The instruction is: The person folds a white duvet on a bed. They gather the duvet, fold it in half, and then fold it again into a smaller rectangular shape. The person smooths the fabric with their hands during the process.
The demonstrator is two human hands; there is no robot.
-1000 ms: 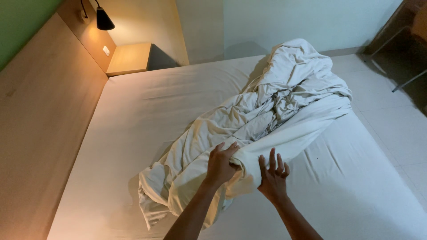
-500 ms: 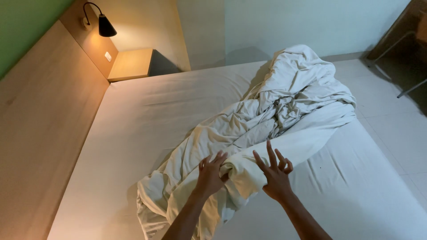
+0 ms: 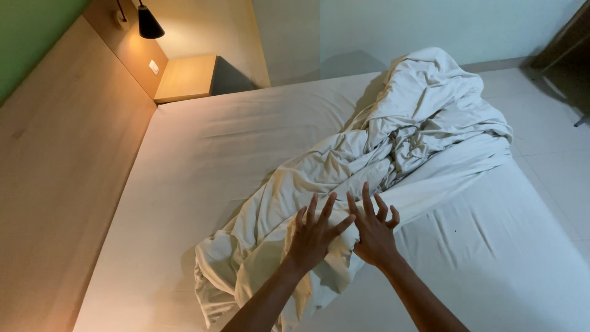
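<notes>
Here, left hand [image 3: 314, 237] and right hand [image 3: 373, 230] side by side, fingers spread, grip released (palms down), over crumpled white duvet [image 3: 393, 147] on bed [image 3: 215, 147]

Crumpled sheet [image 3: 369, 166]: thin cloth, matt, heavily creased, off-white. Mattress cover [image 3: 233, 141]: smooth matt fabric, w/ faint wrinkles. Headboard [image 3: 61, 154] along bed's left edge: light wood, smooth, low sheen. Nightstand [image 3: 186, 77]: same wood. Lamp shade [image 3: 149, 27]: black, matt. Floor tiles [image 3: 553, 123]: pale, slightly glossy.
</notes>
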